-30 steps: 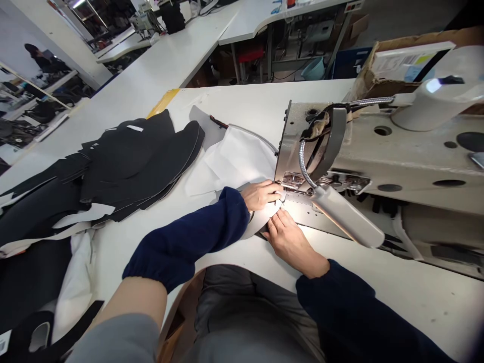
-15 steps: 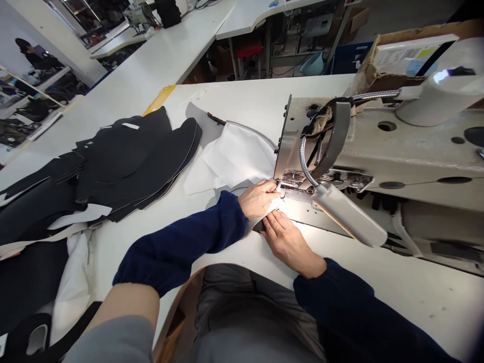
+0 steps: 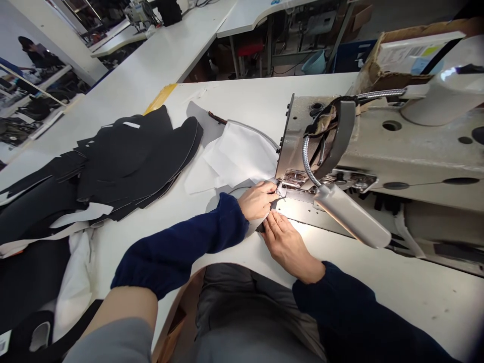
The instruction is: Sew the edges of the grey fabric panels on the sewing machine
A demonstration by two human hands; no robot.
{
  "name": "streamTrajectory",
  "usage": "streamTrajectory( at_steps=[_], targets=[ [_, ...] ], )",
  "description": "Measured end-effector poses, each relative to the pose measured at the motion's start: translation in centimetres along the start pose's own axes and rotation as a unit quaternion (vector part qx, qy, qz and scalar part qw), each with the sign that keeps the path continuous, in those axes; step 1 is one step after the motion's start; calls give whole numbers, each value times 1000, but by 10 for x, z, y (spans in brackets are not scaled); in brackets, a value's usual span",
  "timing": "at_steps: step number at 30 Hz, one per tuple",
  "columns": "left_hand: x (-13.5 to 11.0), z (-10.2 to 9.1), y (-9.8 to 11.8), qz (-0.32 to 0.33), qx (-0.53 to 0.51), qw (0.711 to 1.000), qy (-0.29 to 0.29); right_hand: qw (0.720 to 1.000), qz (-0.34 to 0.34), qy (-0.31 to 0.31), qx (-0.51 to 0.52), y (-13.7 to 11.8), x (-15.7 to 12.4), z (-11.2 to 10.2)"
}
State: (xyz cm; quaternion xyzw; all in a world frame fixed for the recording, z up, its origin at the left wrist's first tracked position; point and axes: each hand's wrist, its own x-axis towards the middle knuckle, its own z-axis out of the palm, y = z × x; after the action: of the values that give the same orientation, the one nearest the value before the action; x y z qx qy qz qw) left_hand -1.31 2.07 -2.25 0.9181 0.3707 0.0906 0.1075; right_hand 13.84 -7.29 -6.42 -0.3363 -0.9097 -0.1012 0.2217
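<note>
My left hand [image 3: 258, 200] is closed on a grey and white fabric piece [image 3: 254, 227], its fingertips close to the presser foot of the sewing machine [image 3: 297, 177]. Just below it, my right hand [image 3: 286, 242] grips the near edge of the same fabric, fingers bent over it and held together. A bit of dark fabric shows between the two hands. Much of the piece is hidden under my hands and left sleeve. Beyond my left hand, white fabric [image 3: 242, 156] with a dark-edged curved border spreads over the table up to the machine head.
Stacked black cut pieces [image 3: 132, 156] cover the table's left side, with white scraps among them. A lit lamp [image 3: 351, 216] on a flexible neck hangs before the machine. At the back right stands a cardboard box [image 3: 393, 38]. Another person [image 3: 40, 53] sits far left.
Near the fingertips, the white patch of fabric has given way to a dark edge. Both hands stay almost in place beside the needle area. The view has shifted slightly.
</note>
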Motion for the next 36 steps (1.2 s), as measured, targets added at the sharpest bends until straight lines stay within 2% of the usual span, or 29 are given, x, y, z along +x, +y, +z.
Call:
streamTrajectory(
  at_steps=[6, 14, 24, 30, 36],
  targets=[
    [-5, 8, -2, 45, 35, 998, 10, 999, -8, 3, -54, -5, 3, -4],
    [-7, 6, 1, 34, -89, 992, 77, 1000, -15, -8, -17, -2, 2, -3],
    [-2, 8, -8, 93, -11, 996, -4, 999, -19, -17, -39, -1, 3, -2],
    [5, 13, -25, 146, 51, 988, -18, 998, -7, -33, -46, 4, 5, 3],
    [10, 14, -40, 181, 49, 982, -14, 998, 2, -38, -43, 8, 7, 6]
  ],
)
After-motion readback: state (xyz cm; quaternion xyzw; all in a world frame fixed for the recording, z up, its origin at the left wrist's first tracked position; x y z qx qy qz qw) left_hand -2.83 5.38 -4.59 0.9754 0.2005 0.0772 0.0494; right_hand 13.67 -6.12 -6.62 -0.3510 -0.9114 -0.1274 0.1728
